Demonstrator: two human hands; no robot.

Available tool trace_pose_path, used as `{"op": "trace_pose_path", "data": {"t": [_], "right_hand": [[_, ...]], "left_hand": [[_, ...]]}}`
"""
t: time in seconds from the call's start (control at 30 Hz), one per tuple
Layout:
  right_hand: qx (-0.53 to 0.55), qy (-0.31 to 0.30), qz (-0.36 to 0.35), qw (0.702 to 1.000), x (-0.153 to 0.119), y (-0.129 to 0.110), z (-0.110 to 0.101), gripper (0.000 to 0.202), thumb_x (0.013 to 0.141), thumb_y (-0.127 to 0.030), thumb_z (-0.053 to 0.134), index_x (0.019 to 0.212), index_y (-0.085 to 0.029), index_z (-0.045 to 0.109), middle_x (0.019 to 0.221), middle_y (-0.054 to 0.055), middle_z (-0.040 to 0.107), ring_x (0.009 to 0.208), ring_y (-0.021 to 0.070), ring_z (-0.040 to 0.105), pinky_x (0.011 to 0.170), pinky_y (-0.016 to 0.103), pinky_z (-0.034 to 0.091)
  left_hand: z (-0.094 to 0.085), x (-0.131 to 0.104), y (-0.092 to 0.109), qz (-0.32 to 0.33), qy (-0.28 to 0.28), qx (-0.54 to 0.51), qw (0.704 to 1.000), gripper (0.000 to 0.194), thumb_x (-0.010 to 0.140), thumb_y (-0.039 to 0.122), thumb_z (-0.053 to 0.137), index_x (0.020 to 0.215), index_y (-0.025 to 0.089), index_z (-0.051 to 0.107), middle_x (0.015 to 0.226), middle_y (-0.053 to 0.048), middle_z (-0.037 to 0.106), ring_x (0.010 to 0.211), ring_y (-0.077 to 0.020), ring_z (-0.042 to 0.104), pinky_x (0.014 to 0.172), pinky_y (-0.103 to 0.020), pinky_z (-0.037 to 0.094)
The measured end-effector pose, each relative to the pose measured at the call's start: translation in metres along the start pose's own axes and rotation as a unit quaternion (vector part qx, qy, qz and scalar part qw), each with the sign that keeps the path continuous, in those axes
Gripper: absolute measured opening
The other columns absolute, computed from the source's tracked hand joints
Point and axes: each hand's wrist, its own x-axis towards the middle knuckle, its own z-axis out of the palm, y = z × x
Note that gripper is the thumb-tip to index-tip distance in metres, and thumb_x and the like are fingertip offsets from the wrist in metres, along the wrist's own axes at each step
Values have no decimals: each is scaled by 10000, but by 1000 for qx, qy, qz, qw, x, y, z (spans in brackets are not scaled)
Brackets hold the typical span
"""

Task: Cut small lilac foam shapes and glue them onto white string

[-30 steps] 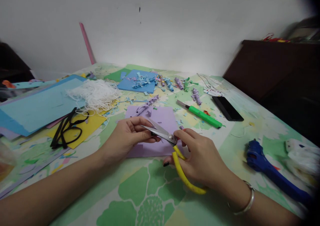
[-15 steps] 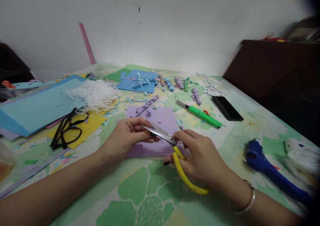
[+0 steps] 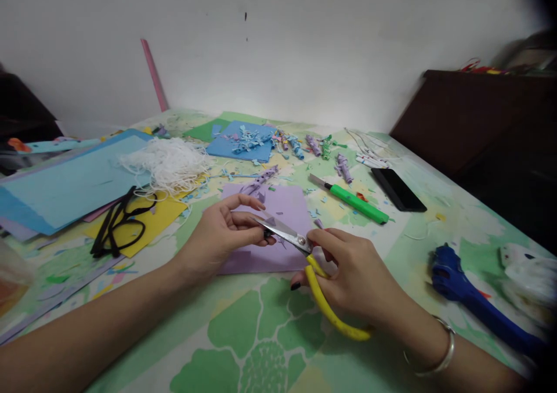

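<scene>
My right hand (image 3: 352, 265) is closed around a pair of scissors (image 3: 328, 306) with yellow handles. The steel blades point left, nearly together, and their tips reach the fingers of my left hand (image 3: 230, 224). That hand is partly curled, its index finger raised and its thumb against the other fingers. Whatever it pinches is small and hidden behind the fingers and blades. Below both hands lies a purple foam-like sheet (image 3: 291, 198) with small purple scraps on it. A rolled purple strip with cut-out holes (image 3: 263, 178) rests at the sheet's far edge.
Right of the sheet lie a green utility knife (image 3: 359, 204), a black phone (image 3: 398, 190) and a blue glue gun (image 3: 465, 294). Black glasses (image 3: 117, 224), white string (image 3: 169, 166) and light-blue sheets (image 3: 78, 178) are at left. Several small paper rolls lie behind, near a blue sheet (image 3: 221, 147).
My left index finger has lifted away from the thumb. The scissors have shifted slightly right with my right hand, and their blades are closer together. The whole view has moved a little.
</scene>
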Motion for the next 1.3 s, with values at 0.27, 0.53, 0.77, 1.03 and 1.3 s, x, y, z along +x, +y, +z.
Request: {"op": "trace_pose_path", "data": {"t": [0.27,0.53,0.77,1.03,1.3], "right_hand": [[19,-7,4,1000,-1,1,0,344,758,-502,674,893,-190,620,739,36,575,616,155,470,576,266,336],[30,-7,3,1000,-1,0,-1,259,751,-414,667,877,-194,611,706,17,558,588,139,444,558,256,309],[35,0,1,999,-1,1,1,230,736,-370,666,870,-192,605,682,7,545,576,135,442,548,249,292],[26,-1,-2,1000,-1,-1,3,217,733,-356,670,855,-193,595,671,1,527,565,132,427,546,248,276],[35,-15,-7,999,0,-1,0,218,739,-364,670,853,-190,604,661,-6,516,570,129,426,549,246,282]], "left_hand": [[-2,2,1,28,12,8,1000,383,668,52,720,968,169,513,655,33,729,626,-132,708,622,-186,553],[-1,2,1,33,27,-16,999,407,652,33,703,990,159,513,665,47,711,602,-117,692,634,-194,548],[3,2,0,25,-5,-39,999,476,654,46,726,1036,165,468,687,53,695,622,-100,678,606,-163,522],[3,3,-2,34,-4,-30,999,414,682,46,685,976,179,426,663,59,679,613,-98,677,582,-154,503],[0,4,-2,51,-5,2,999,464,613,12,662,933,198,381,664,84,652,578,-115,680,544,-170,509]]}}
